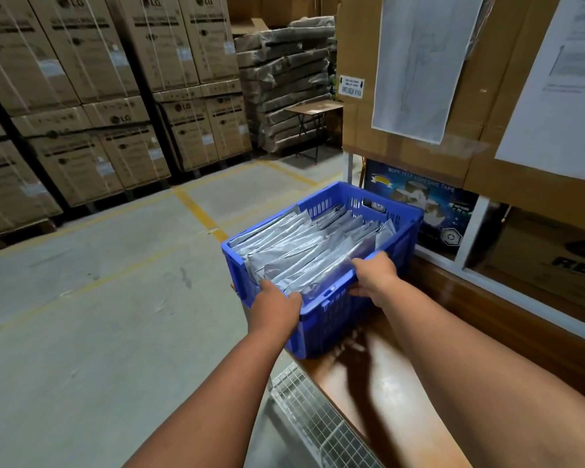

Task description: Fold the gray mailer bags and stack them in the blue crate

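Note:
A blue plastic crate (331, 194) sits on the far end of a brown wooden table (395, 383). It is filled with several folded gray mailer bags (304, 244), lying slanted in overlapping rows. My left hand (277, 302) grips the crate's near rim at its left corner, fingers curled over the edge. My right hand (374, 271) grips the near rim further right, its fingers inside against the bags and its thumb on the outer wall.
Cardboard boxes with taped paper sheets (416, 65) stand right of the crate, above a tape carton (419, 204). A wire mesh rack (321, 423) sits below the table's left edge. Stacked LG cartons (81, 96) line the far side of the concrete floor (98, 315).

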The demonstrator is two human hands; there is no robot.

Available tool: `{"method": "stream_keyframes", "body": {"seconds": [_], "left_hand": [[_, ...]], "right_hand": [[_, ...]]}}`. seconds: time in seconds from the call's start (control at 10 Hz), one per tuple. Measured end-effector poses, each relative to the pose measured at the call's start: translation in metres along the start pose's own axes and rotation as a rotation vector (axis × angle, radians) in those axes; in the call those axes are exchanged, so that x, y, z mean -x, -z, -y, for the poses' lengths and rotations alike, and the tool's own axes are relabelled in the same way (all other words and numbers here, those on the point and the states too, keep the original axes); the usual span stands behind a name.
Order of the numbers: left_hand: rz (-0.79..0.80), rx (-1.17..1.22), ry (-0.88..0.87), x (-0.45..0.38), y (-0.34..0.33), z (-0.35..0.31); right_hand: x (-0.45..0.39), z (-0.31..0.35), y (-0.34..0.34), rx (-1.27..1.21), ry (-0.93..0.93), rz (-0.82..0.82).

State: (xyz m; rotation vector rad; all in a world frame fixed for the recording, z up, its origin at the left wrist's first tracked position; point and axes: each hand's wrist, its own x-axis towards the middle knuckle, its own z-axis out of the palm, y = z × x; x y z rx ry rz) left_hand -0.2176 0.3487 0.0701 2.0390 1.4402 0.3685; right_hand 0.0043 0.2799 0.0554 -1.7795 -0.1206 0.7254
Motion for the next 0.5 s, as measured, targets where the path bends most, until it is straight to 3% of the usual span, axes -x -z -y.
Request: {"method": "stream_keyframes", "body": {"seconds": [0.3,0.4,0.5], "left_hand": [[0.011,0.028,-0.009,-0.018,-0.003,-0.001],[-0.055,-0.014,-0.031,-0.008,0.002,-0.003],[-0.241,-0.159,-0.219,0.006,0.006,-0.005]], "right_hand": [[-0.009,-0.001,-0.003,-0.025,0.030,-0.025],[0.004,0.001,0.000,0.137,0.088,-0.111],[0.028,-0.005,0.004,0.452,0.258,-0.209]]}}
